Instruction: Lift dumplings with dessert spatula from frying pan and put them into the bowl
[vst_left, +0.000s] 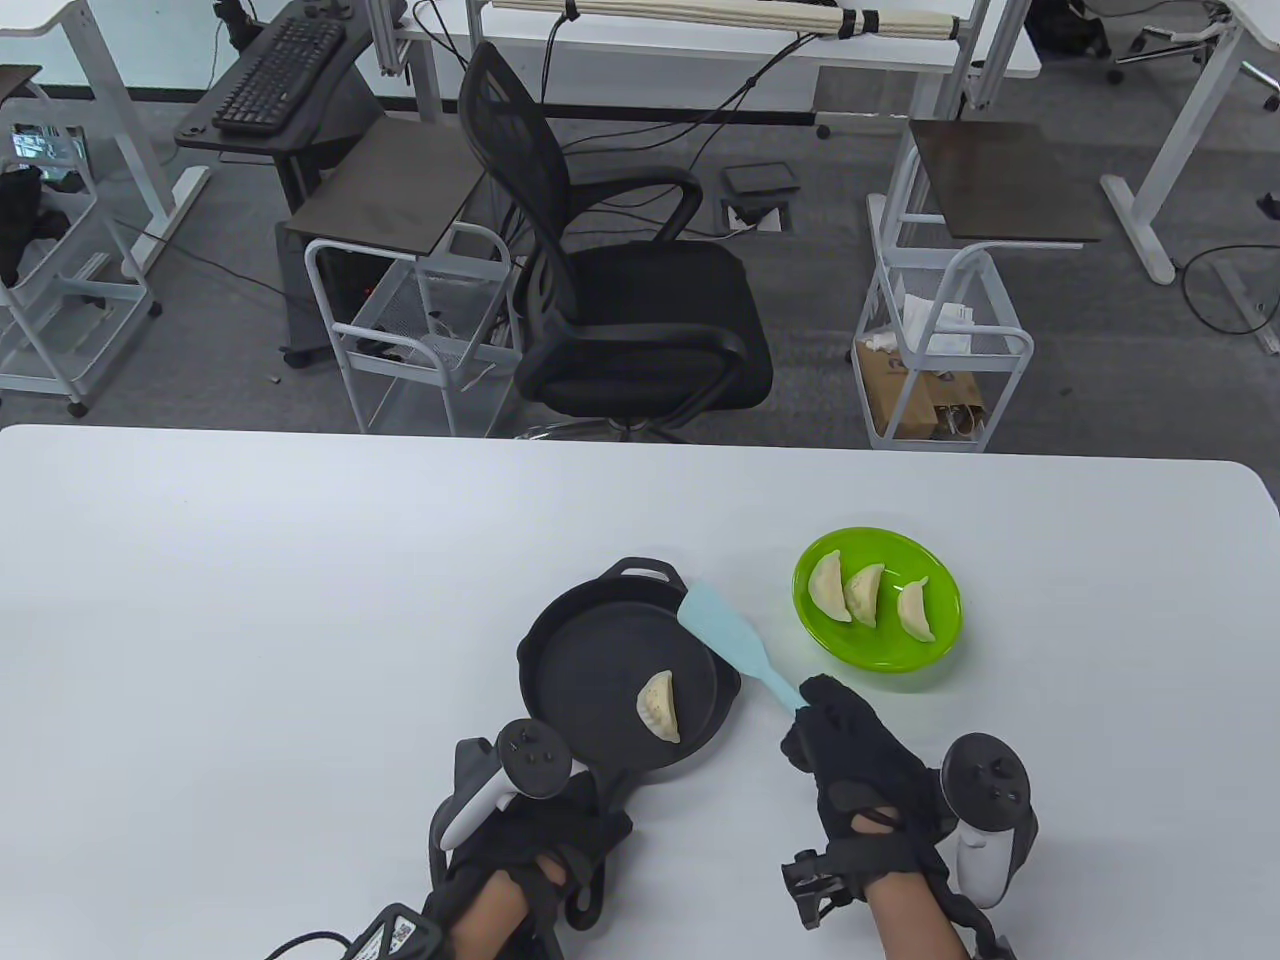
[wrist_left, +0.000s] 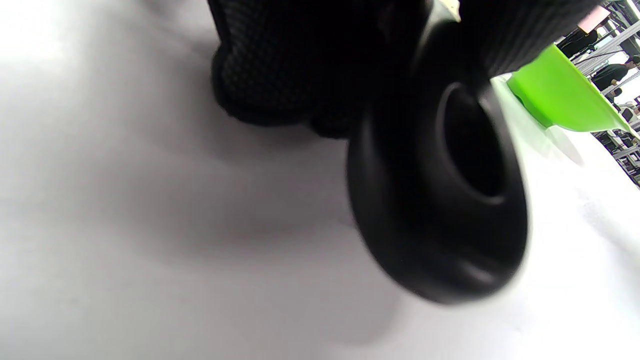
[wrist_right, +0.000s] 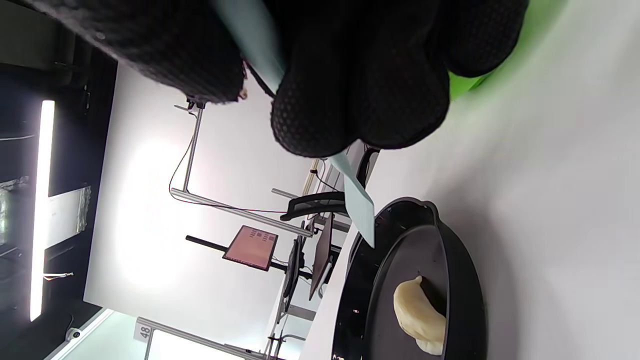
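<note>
1. Where the white table (vst_left: 250, 600) carries the work, a black frying pan (vst_left: 600, 680) sits near its front edge and serves as the landmark for all entries below.
2. Dumpling, single (vst_left: 660, 706): pale, crescent-shaped, lying inside the frying pan on the side toward the person and toward the bowl.
3. Bowl, bright green (vst_left: 880, 655): on the table just to the right of the frying pan, apart from it.
4. Dumplings, three (vst_left: 866, 596): lying side by side inside the bowl.
5. Dessert spatula, light blue (vst_left: 722, 632): its flat blade lies over the frying pan's right rim near the small loop handle; its handle slants back toward the person, between the frying pan and the bowl. No dumpling lies on the blade.
6. Right hand (vst_left: 850, 775), black glove: right of the frying pan and nearer the person, fingers curled round the spatula's handle end, gripping it.
7. Left hand (vst_left: 530, 845), black glove: at the frying pan's near side, over its long handle. The left wrist view shows gloved fingers (wrist_left: 270, 65) wrapped about that handle, whose ringed end juts toward the camera.
8. Office chair, black (vst_left: 620, 300): on the floor beyond the table, past the frying pan's far side.
</note>
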